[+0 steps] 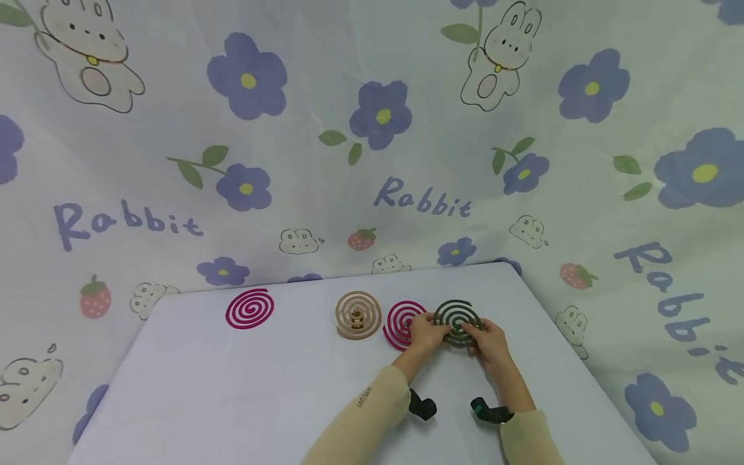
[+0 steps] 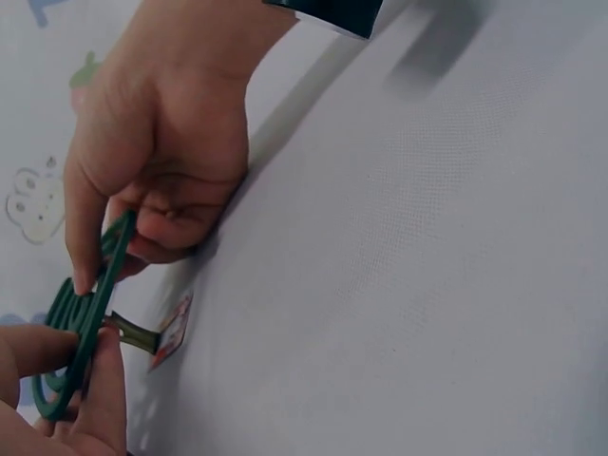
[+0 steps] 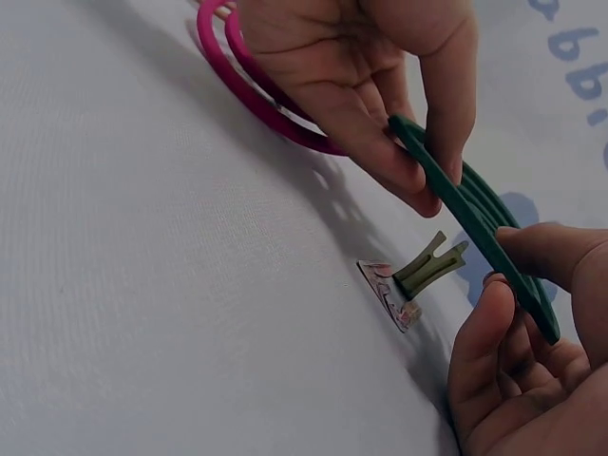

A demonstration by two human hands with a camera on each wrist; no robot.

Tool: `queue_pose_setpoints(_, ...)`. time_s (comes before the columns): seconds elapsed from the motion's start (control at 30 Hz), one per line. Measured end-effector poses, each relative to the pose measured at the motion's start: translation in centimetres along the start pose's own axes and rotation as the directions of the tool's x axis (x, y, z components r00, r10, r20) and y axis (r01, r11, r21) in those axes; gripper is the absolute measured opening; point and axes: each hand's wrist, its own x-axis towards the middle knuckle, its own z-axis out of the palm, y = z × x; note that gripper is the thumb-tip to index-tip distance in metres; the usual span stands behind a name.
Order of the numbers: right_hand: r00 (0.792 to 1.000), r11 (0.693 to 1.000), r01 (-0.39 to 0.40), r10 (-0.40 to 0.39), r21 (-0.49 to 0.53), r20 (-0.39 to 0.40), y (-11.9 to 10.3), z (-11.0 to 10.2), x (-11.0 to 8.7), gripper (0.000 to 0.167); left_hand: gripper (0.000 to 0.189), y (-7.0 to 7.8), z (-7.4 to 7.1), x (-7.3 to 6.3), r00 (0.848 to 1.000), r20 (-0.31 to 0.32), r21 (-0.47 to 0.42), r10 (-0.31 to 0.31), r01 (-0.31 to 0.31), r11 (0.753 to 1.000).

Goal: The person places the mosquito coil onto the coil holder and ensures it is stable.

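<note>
Supporting the green coil [image 3: 467, 217] with both hands is your present position, near the right side of the worktop [image 1: 232, 387] and raised above it. The fingers of your left hand [image 1: 429, 332] pinch the coil near its left rim. The fingers of your right hand [image 1: 491, 339] grip the opposite side, thumb on the upper face and fingers beneath.

A small forked stand [image 3: 427, 274] sits below the coil, its prongs directed at the underside and close to your right fingertips. Its base [image 3: 389, 296] is a flat printed piece; you cannot confirm from these views whether the base rests on the worktop or whether the prongs touch the coil.

The step in hand appears to be fitting the coil to the stand. The next move likely calls for you to align the centre of the spiral with the prongs, then apply light, even pressure with both thumbs. Avoid bending the rim; the thin turns are probably brittle.

Note the adjacent parts: a pink coil [image 1: 397, 323] lies just left, partly covered by your left hand; a tan coil [image 1: 349, 316] with a clip-like piece [image 1: 357, 318] at its centre lies beyond it; a second pink spiral [image 1: 251, 309] lies well apart, farther left.
</note>
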Motion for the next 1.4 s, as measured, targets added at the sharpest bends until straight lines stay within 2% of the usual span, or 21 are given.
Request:
queue_pose_setpoints(0.2, 1.0, 0.999, -0.017, 0.016, -0.037, -0.027, 0.13, -0.14, 0.0, 0.051, 0.028, -0.1, 0.06, -0.26, 1.0, 0.01, 0.0, -0.002, 0.002, 1.0)
queue_pose_setpoints(0.67, 1.0, 0.997, -0.015, 0.014, -0.076, -0.016, 0.26, 0.23, -0.08, 0.049, 0.024, -0.43, -0.12, -0.18, 1.0, -0.029, 0.006, -0.003, 0.003, 1.0)
queue_pose_setpoints(0.83, 1.0, 0.998, -0.005, 0.005, -0.069, 0.006, 0.24, 0.31, 0.04, 0.048, 0.024, -0.36, -0.35, -0.04, 1.0, -0.03, 0.035, -0.002, 0.003, 0.999)
queue_pose_setpoints(1.0, 1.0, 0.998, -0.012, 0.012, -0.055, -0.002, 0.2, 0.16, 0.16, 0.047, 0.024, -0.01, -0.42, -0.2, 1.0, -0.009, 0.022, -0.017, 0.017, 1.0)
queue_pose_setpoints(1.2, 1.0, 0.999, -0.021, 0.02, -0.046, -0.007, -0.02, 0.41, 0.04, 0.047, 0.024, -0.05, -0.31, -0.02, 0.999, -0.025, 0.033, -0.027, 0.028, 0.999)
queue_pose_setpoints(1.4, 0.999, 0.999, -0.028, 0.027, -0.04, -0.025, -0.17, 0.47, 0.12, 0.047, 0.024, 0.26, -0.18, 0.14, 0.999, -0.016, 0.036, -0.036, 0.036, 0.999)
